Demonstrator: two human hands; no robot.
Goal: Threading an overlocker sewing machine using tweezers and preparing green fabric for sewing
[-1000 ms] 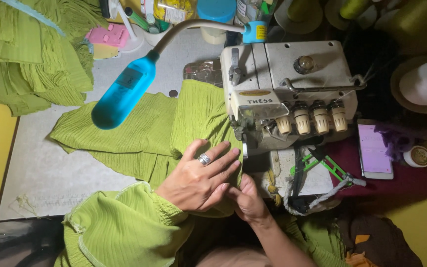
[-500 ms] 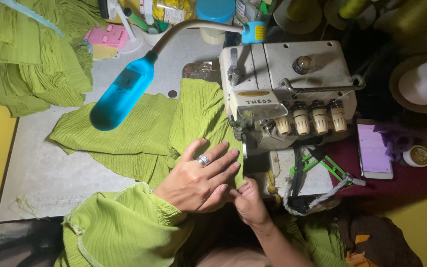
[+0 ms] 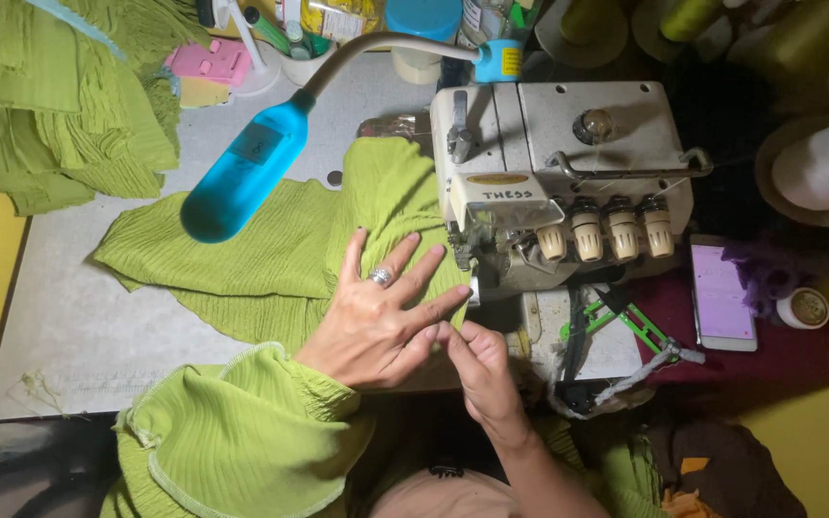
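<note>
The green ribbed fabric (image 3: 280,254) lies on the desk (image 3: 79,326), its right edge fed under the front of the overlock sewing machine (image 3: 549,182). Left hand (image 3: 376,321) rests flat on the fabric just left of the machine, fingers spread open (a ring shows on one), gripping nothing. Right hand (image 3: 482,369), just below the machine's front, pinches the fabric edge with closed fingertips. Compared with half a second earlier, both hands sit nearly unchanged; feeding appears slow or paused. A blue lamp head (image 3: 242,177) hangs above the fabric, left of the machine.

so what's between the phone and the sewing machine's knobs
In the head view, a green plastic tool lies on the dark red cloth between the phone and the sewing machine knobs.
</note>
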